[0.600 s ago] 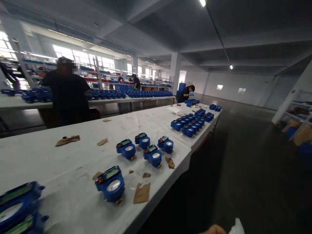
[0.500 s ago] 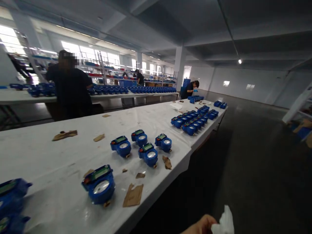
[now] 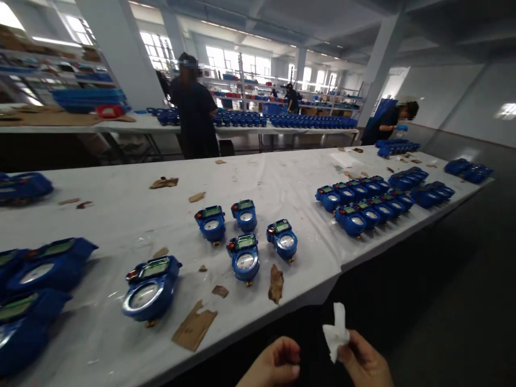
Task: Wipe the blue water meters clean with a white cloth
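right hand (image 3: 365, 363) pinching tissue (image 3: 335, 333) (crumpled)

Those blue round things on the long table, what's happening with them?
The blue meters sit in groups on a white-covered table, with brown cardboard scraps among them. The right hand pinches a crumpled white tissue; the left hand is curled beside it, holding nothing visible. Other people work at tables behind.

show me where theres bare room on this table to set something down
Bare cloth lies between the cluster of four meters and the rows of meters, and behind the cluster toward the far edge. It is crowded at the near left by large meters and cardboard scraps.
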`<state>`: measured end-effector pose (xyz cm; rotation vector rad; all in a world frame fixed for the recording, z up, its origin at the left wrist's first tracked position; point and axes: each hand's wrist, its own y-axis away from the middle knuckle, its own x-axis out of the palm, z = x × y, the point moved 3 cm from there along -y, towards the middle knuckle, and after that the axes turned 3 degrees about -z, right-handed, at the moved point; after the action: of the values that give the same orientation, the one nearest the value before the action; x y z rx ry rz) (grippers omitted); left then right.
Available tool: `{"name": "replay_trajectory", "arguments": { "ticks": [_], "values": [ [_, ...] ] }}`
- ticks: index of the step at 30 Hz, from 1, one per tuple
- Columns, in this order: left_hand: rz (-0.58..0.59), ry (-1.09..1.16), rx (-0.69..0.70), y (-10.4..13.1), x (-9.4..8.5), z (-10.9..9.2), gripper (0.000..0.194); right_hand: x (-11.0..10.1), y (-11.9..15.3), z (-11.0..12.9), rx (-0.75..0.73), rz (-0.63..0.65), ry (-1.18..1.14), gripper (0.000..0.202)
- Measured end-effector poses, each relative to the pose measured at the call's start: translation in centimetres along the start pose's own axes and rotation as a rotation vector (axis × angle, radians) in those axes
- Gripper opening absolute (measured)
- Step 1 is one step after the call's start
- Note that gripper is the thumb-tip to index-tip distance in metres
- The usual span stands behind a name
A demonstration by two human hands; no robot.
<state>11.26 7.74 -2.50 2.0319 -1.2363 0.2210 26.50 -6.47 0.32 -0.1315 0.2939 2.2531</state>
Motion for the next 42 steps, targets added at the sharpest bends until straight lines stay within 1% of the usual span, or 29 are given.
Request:
{"name": "replay_trajectory", "arguments": {
  "ticks": [2, 4, 7, 9, 10, 11, 12, 13, 15, 17, 18, 20, 22, 23, 24, 26, 28, 31, 34, 39, 42],
  "values": [
    [-0.021, -0.022, -0.036, -2.0, -1.3, -0.3, 0.044, 0.0, -2.7, -1.4, 0.088, 0.017, -0.037, 0.053],
    [-0.048, -0.046, -0.027, -3.9, -2.1, -1.4, 0.046, 0.0, -5.2, -1.8, 0.141, 0.035, -0.060, 0.061],
    [-0.096, -0.095, 0.034, -6.3, -2.8, -3.5, 0.045, 0.2, -8.5, -1.1, 0.129, 0.015, -0.039, 0.060],
    [-0.145, -0.144, 0.081, -7.4, -3.5, -4.3, 0.042, 0.8, -10.4, -0.3, 0.120, 0.031, 0.016, 0.058],
    [-0.195, -0.175, 0.101, -7.8, -4.1, -4.4, 0.040, 1.4, -11.2, 0.1, 0.117, 0.061, 0.050, 0.056],
    [-0.271, -0.216, 0.120, -7.9, -4.9, -4.3, 0.038, 2.0, -12.0, 0.5, 0.106, 0.107, 0.088, 0.054],
    [-0.380, -0.268, 0.140, -8.0, -5.9, -4.0, 0.036, 2.8, -12.8, 0.9, 0.077, 0.170, 0.132, 0.052],
    [-0.517, -0.323, 0.167, -7.9, -7.0, -3.6, 0.036, 3.7, -13.6, 1.3, 0.026, 0.241, 0.182, 0.047],
    [-0.844, -0.419, 0.227, -7.4, -9.6, -2.7, 0.042, 5.8, -14.9, 2.6, -0.124, 0.377, 0.283, 0.036],
    [-1.158, -0.482, 0.328, -7.1, -12.1, -2.0, 0.053, 8.3, -16.1, 4.1, -0.291, 0.479, 0.369, 0.026],
    [-1.284, -0.530, 0.379, -7.1, -13.2, -1.7, 0.059, 9.8, -16.6, 4.8, -0.369, 0.516, 0.393, 0.023],
    [-1.451, -0.691, 0.455, -7.8, -14.7, -1.5, 0.071, 12.9, -17.3, 6.3, -0.531, 0.578, 0.410, 0.022],
    [-1.553, -0.877, 0.462, -9.1, -15.4, -1.6, 0.087, 16.2, -17.5, 7.4, -0.752, 0.650, 0.425, 0.025],
    [-1.599, -0.941, 0.457, -9.8, -15.6, -1.7, 0.093, 17.8, -17.4, 7.8, -0.893, 0.684, 0.463, 0.027],
    [-1.635, -0.979, 0.457, -10.4, -15.7, -1.8, 0.095, 19.3, -17.2, 8.0, -1.031, 0.721, 0.521, 0.029],
    [-1.679, -0.973, 0.463, -11.4, -15.6, -2.0, 0.088, 21.9, -16.7, 7.8, -1.247, 0.799, 0.677, 0.031],
    [-1.654, -0.917, 0.473, -12.2, -15.5, -2.1, 0.073, 23.9, -16.6, 7.1, -1.346, 0.884, 0.835, 0.032],
    [-1.583, -0.841, 0.496, -13.0, -15.5, -2.3, 0.056, 25.8, -16.8, 6.1, -1.385, 0.963, 0.971, 0.034],
    [-1.594, -0.797, 0.544, -13.0, -15.6, -2.6, 0.046, 26.9, -16.9, 5.5, -1.403, 0.997, 1.037, 0.035],
    [-1.625, -0.797, 0.566, -12.9, -15.5, -2.9, 0.039, 28.2, -16.8, 5.3, -1.436, 1.026, 1.141, 0.035],
    [-1.639, -0.745, 0.578, -13.0, -15.7, -2.7, 0.043, 29.0, -16.8, 5.8, -1.442, 1.010, 1.172, 0.036]
  ]
}}
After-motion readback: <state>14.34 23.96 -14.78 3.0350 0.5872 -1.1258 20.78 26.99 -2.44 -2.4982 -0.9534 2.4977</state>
